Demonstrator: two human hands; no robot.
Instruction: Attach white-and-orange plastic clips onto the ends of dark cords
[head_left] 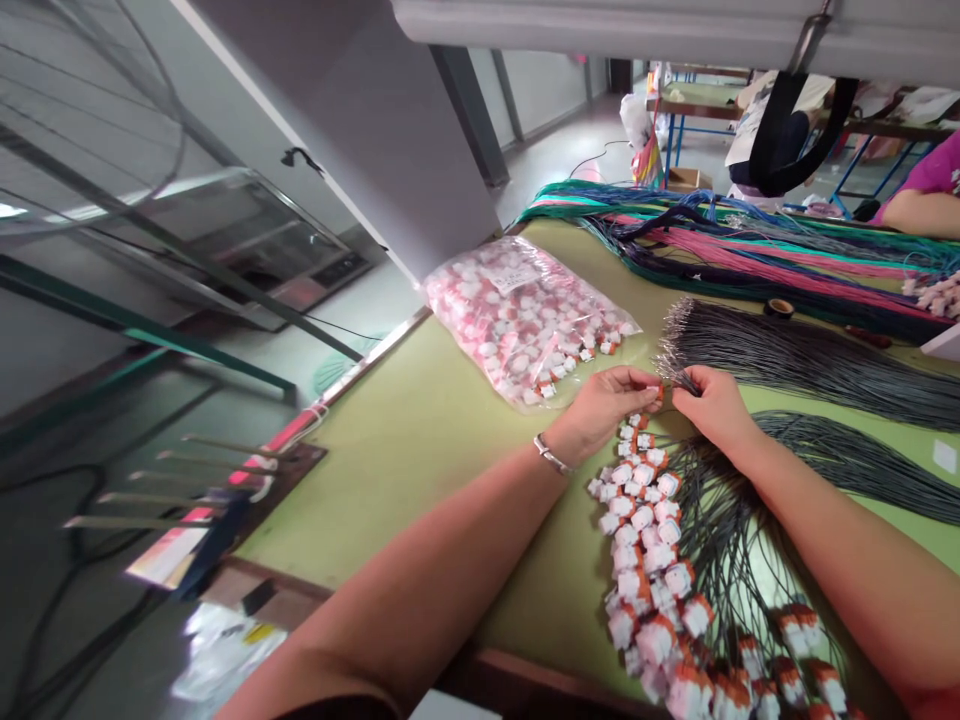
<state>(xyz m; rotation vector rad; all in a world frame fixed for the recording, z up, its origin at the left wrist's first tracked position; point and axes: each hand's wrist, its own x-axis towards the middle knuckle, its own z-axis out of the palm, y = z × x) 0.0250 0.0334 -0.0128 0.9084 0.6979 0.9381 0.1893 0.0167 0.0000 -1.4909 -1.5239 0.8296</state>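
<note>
Between thumb and fingers, my left hand [609,405] pinches a small white-and-orange connector [654,395]. Close to its right, my right hand [712,405] is closed on thin dark wires [684,380] whose metal-tipped ends point up and left. Whether a wire touches the connector cannot be made out. Below both hands lies a long pile of white-and-orange connectors [645,530] with dark wires running off to the right. A clear plastic bag [517,310] full of similar connectors rests on the table just beyond my left hand.
A bundle of dark wires [817,350] and a roll of black tape [778,309] lie at the right of the green table [390,450]. Coloured cables [720,240] stretch along the back. A pronged rack [217,490] sits at the left edge. Another person's arm [926,210] shows far right.
</note>
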